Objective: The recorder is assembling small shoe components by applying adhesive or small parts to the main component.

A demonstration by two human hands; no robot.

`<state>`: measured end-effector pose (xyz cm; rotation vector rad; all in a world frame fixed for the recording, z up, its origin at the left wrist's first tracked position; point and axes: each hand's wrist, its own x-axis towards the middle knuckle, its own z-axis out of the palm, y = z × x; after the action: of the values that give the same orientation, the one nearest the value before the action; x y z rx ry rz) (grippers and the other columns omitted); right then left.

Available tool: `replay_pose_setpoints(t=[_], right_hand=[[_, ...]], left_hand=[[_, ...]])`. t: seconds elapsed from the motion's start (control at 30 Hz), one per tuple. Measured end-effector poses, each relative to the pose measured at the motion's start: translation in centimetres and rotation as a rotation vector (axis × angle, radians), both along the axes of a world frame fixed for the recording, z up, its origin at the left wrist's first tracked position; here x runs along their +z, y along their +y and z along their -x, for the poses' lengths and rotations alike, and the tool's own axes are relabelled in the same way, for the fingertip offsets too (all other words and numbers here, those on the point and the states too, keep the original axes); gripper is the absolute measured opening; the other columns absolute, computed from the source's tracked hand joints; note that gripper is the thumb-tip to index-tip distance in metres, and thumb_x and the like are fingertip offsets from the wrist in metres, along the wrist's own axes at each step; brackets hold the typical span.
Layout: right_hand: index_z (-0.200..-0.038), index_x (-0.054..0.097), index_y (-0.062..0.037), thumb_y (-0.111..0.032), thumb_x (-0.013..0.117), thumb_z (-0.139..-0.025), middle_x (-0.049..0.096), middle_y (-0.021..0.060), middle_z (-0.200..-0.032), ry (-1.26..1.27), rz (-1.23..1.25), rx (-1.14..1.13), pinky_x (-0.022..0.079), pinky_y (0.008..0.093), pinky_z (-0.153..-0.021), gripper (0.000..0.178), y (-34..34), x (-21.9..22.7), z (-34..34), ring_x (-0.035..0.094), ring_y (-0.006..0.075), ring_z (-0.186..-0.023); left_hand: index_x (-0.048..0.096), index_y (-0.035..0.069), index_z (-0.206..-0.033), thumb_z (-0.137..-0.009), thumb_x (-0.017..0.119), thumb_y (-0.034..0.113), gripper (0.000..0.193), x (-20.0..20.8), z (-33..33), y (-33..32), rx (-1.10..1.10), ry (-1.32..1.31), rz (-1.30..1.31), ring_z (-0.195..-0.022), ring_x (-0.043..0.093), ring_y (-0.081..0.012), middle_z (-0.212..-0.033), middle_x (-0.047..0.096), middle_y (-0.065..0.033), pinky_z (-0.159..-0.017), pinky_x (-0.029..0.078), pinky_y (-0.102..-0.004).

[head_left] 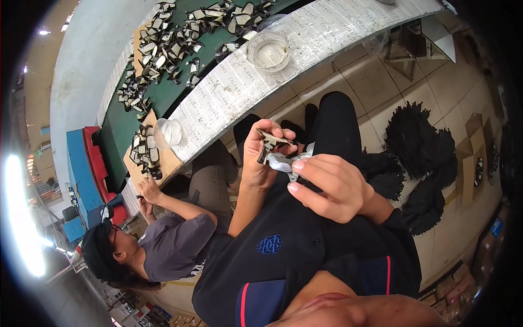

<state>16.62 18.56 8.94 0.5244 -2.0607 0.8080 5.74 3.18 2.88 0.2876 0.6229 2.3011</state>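
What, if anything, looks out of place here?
Black bundles lie heaped loosely on the tiled floor, which looks untidy, though perhaps deliberate. No spill shows. Fingers of the left hand and right hand partly cover the small piece.

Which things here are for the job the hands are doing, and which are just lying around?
Seem part of the job:
small dark-and-tan piece in the left hand
greyish-white thing at the right hand
probably the similar little pieces piled on the green surface

Seem just lying about:
black ragged-edged heaps on the floor
open cardboard box
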Motion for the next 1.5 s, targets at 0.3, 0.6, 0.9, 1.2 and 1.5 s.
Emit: replay_pose_setpoints(t=[0.3,0.6,0.9,1.2,1.5], right_hand=[[-0.105,0.064,-0.0015,-0.007,0.066,-0.082,0.065,0.0155,-0.112,-0.014,-0.077,0.045,0.055,0.0314,-0.077,0.023,-0.6,0.3,0.5,0.065,0.0227,-0.091],[-0.106,0.066,-0.0012,-0.008,0.072,-0.081,0.062,0.0206,-0.118,-0.090,0.362,0.386,0.056,0.0330,-0.066,0.026,1.2,-1.1,-0.1,0.067,0.0252,-0.077],[-0.103,0.066,0.0028,0.006,0.065,-0.081,0.066,0.0173,-0.108,-0.574,0.907,-0.075,0.052,0.0315,-0.087,0.022,3.1,-9.5,-1.9,0.066,0.0254,-0.099],[-0.106,0.065,-0.0030,-0.007,0.073,-0.080,0.062,0.0201,-0.118,-0.071,0.306,0.021,0.057,0.0369,-0.074,0.028,1.5,-3.8,-1.8,0.066,0.0285,-0.090],[-0.107,0.065,-0.0028,-0.009,0.067,-0.081,0.064,0.0135,-0.118,-0.075,-0.100,-0.102,0.053,0.0339,-0.083,0.026,1.0,-1.5,0.7,0.064,0.0230,-0.096]], left_hand=[[0.053,0.006,-0.124,-0.092,0.067,0.016,0.036,-0.3,0.1,-0.3,0.010,-0.012,-0.013,-0.115,0.060,-0.0308,-0.109,0.058,-0.0104,-0.092,0.059,-0.0440],[0.051,0.012,-0.127,-0.085,0.074,0.006,0.047,-0.5,0.3,-1.0,-0.012,-0.133,-0.145,-0.116,0.058,-0.0280,-0.110,0.053,-0.0068,-0.094,0.058,-0.0455],[0.052,0.014,-0.124,-0.083,0.073,-0.001,0.049,-0.7,0.7,-0.7,-0.049,-0.142,-0.169,-0.114,0.058,-0.0282,-0.108,0.052,-0.0053,-0.094,0.058,-0.0474],[0.053,0.007,-0.122,-0.094,0.065,0.016,0.031,-1.6,1.3,0.5,-0.052,0.116,0.120,-0.119,0.057,-0.0314,-0.111,0.057,-0.0091,-0.097,0.054,-0.0476],[0.054,0.005,-0.121,-0.094,0.065,0.015,0.031,-1.1,1.1,0.7,-0.020,0.228,0.176,-0.120,0.057,-0.0342,-0.110,0.059,-0.0103,-0.098,0.051,-0.0464]])
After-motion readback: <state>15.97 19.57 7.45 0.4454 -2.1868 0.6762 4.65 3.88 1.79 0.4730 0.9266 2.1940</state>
